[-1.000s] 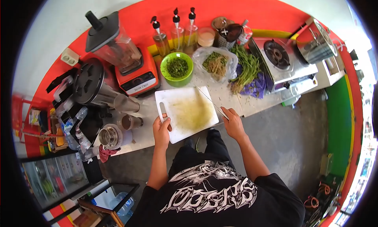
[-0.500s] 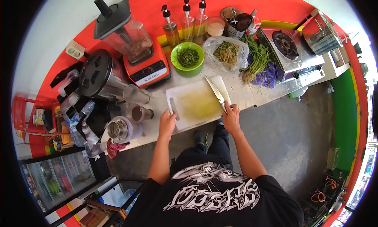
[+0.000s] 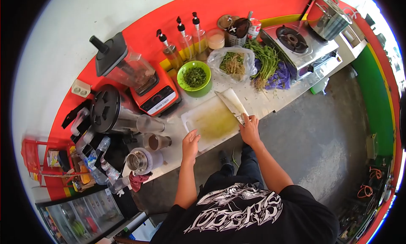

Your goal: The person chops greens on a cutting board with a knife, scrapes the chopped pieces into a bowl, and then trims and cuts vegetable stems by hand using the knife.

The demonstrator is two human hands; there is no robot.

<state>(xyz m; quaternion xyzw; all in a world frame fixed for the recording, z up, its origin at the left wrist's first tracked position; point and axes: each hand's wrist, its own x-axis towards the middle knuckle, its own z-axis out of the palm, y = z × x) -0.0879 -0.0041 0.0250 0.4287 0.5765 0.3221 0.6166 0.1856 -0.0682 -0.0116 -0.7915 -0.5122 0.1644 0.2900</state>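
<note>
A white cutting board point(image 3: 196, 113) with a yellow-green stain lies on the metal counter. The knife point(image 3: 229, 103) lies over the board's right side, its blade pointing away from me. My right hand point(image 3: 250, 129) is closed around the knife's handle at the board's near right corner. By the board's near left edge is my left hand point(image 3: 191, 145), fingers loosely apart with nothing in them; whether it touches the board I cannot tell. Behind the board, a green bowl point(image 3: 201, 91) holds chopped greens point(image 3: 194, 77).
A clear plastic bag point(image 3: 249, 58) of rooted stems and a bunch of long greens point(image 3: 267, 60) lie beyond the board. A red blender point(image 3: 158, 96), a cup of brown contents point(image 3: 157, 141) and a steel-topped jar point(image 3: 137, 161) stand left. A gas stove point(image 3: 311, 56) is at right.
My left hand has let go of the board's left edge and its fingers have opened. My right hand keeps hold of the knife. The whole view has tilted and shifted.
</note>
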